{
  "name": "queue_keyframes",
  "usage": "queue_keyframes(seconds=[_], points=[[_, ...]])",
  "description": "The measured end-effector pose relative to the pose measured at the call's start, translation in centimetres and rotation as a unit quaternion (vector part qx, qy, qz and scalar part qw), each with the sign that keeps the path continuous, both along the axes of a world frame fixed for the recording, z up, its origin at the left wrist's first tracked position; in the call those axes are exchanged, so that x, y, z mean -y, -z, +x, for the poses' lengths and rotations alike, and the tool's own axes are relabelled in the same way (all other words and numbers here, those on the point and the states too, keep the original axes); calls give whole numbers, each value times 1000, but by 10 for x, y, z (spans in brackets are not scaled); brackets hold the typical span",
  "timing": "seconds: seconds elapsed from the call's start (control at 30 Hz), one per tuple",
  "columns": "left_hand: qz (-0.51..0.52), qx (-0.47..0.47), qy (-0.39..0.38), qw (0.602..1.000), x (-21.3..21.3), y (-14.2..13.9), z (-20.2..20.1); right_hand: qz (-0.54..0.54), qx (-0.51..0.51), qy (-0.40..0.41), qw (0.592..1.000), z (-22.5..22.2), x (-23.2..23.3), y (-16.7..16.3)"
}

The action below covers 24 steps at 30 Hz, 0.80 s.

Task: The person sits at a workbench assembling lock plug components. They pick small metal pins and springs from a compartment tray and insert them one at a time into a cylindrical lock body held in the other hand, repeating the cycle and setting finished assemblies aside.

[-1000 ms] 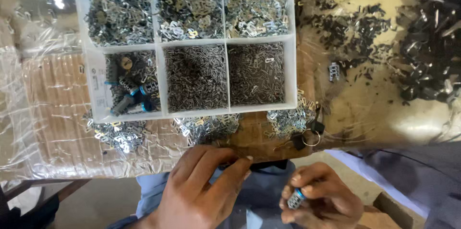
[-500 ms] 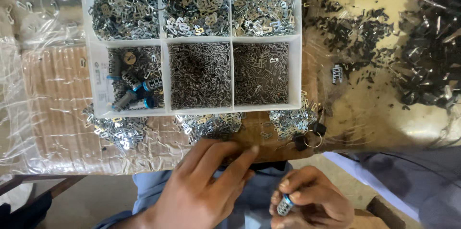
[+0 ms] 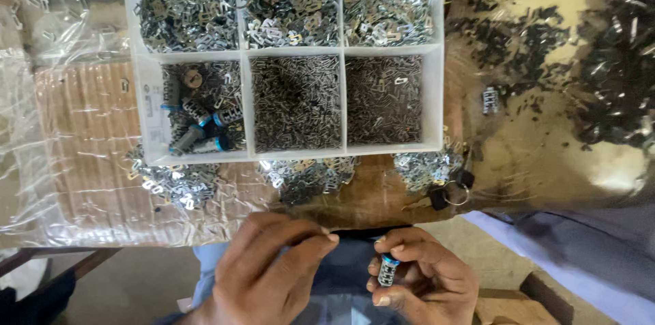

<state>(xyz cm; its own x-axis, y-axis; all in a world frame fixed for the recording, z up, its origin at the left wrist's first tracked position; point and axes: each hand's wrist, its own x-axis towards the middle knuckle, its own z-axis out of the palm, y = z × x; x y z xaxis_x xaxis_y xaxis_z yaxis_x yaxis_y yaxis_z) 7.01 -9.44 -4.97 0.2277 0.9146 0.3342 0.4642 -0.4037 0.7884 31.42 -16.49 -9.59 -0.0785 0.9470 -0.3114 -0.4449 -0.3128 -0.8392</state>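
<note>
The small lock cylinder (image 3: 388,271), a ribbed metal barrel with a blue collar at its top end, sits low in the frame right of centre, pinched upright in the right hand (image 3: 423,281); its long axis runs nearly straight up and down the picture, blue end toward the worktop (image 3: 368,195). That grip is closed around the barrel, thumb on its left side and fingers curled behind, so most of the ribbed face shows. The left hand (image 3: 273,274) lies just to the left of it, lower centre, fingers drawn together with the fingertips (image 3: 329,237) pointing right toward the cylinder's top; whether they pinch some small part I cannot tell, as nothing shows between them. The two hands are near but not touching, the left fingertips level with or slightly above the blue collar. Above both, across the worktop edge, stands a white compartment tray (image 3: 249,103): its lower left cell holds more blue-collared cylinders (image 3: 205,130), the lower middle and right cells hold fine dark pins (image 3: 297,103), and the upper cells hold stamped metal plates (image 3: 184,8). Loose plates lie in front of the tray, and a key ring (image 3: 454,192) rests right of them.
</note>
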Motion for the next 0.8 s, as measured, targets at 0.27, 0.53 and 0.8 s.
queue_keyframes(seconds=[0.27,0.53,0.8], points=[[-5,27,59,998,11,3,5,39,13,-27,999,-12,-6,2],[-219,163,77,959,18,1,-21,193,41,-184,963,-22,-20,11],[44,-208,-83,974,22,4,-9,2,-3,-42,999,-12,-17,-2]])
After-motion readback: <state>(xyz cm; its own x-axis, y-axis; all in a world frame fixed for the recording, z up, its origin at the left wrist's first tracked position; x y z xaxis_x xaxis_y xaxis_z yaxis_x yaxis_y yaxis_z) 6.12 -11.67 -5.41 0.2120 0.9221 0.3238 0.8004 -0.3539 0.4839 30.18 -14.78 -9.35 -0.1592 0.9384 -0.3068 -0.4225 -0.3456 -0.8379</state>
